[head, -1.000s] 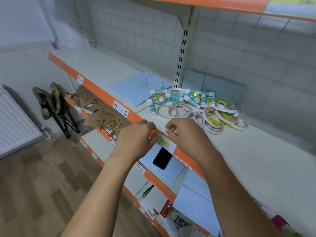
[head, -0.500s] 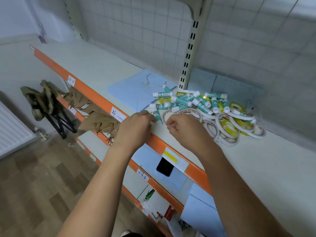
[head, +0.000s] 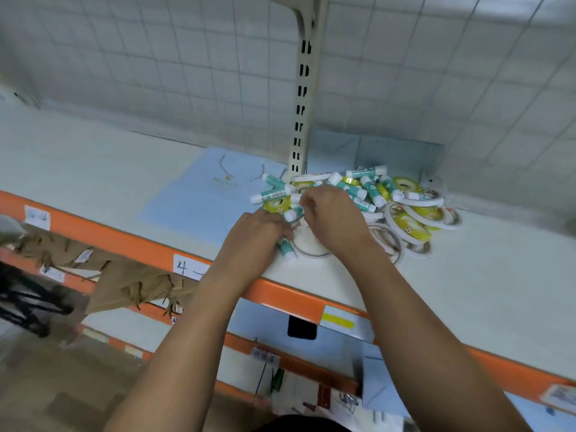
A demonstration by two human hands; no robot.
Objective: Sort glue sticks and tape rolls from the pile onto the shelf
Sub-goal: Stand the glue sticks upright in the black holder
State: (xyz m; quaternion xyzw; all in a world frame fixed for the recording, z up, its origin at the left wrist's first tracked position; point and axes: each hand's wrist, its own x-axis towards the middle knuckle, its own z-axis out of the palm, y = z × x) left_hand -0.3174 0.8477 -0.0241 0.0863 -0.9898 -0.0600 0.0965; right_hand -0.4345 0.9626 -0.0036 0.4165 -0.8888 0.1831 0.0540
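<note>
A pile of teal-and-white glue sticks and white and yellow tape rolls lies on the white shelf in front of the slotted upright. My left hand is at the pile's front left. Its fingers curl over a glue stick whose end pokes out beneath them. My right hand is on the pile's near side, over a thin tape ring. Its curled fingertips pinch another glue stick. What lies under both palms is hidden.
A flat pale blue bag with a cord handle lies left of the pile. The shelf's orange front edge carries paper labels. The lower shelves hold brown paper items, blue sheets and a black phone.
Both hands have moved forward from the shelf's orange edge into the pile and now touch glue sticks. The view has moved closer and tilted toward the shelf.
</note>
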